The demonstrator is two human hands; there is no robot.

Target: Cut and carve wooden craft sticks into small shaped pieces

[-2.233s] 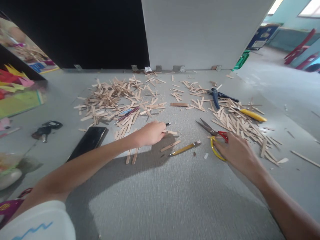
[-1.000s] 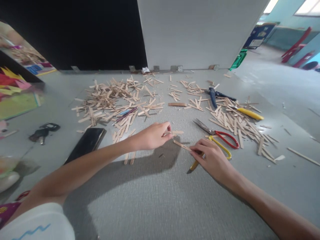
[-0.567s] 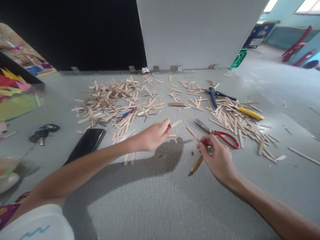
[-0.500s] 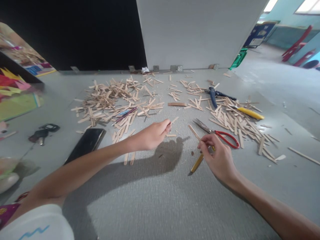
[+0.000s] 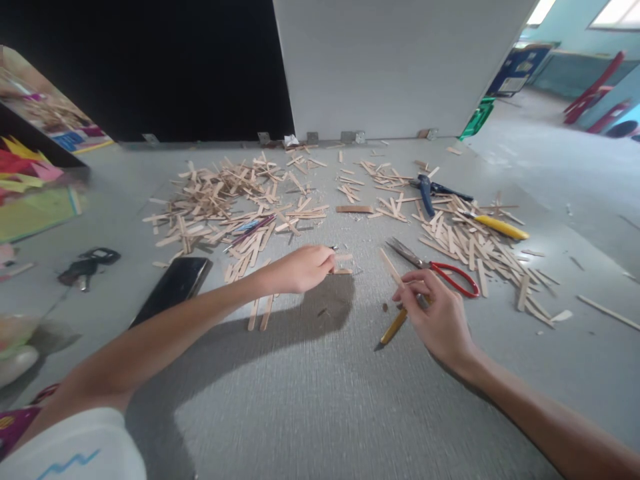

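My left hand (image 5: 300, 268) is closed in a pinch on a short wooden stick piece (image 5: 343, 257), held low just above another stick piece (image 5: 342, 271) on the grey floor. My right hand (image 5: 437, 313) is closed around a longer wooden stick (image 5: 391, 266) that points up and left, and it also grips a yellow-handled craft knife (image 5: 393, 326) whose lower end pokes out below the fingers. Red and yellow handled scissors (image 5: 434, 269) lie just behind my right hand.
Heaps of wooden sticks (image 5: 225, 200) spread across the floor at the left and another heap (image 5: 475, 243) at the right. Blue pliers (image 5: 429, 192) and a yellow-handled tool (image 5: 497, 227) lie among them. A black phone (image 5: 173, 287) and keys (image 5: 87, 263) lie at the left. A white board (image 5: 400, 67) stands behind.
My right hand left the scissors, took up the long stick and the craft knife and lifted them. My left hand raised its short stick piece, then lowered it toward the floor.
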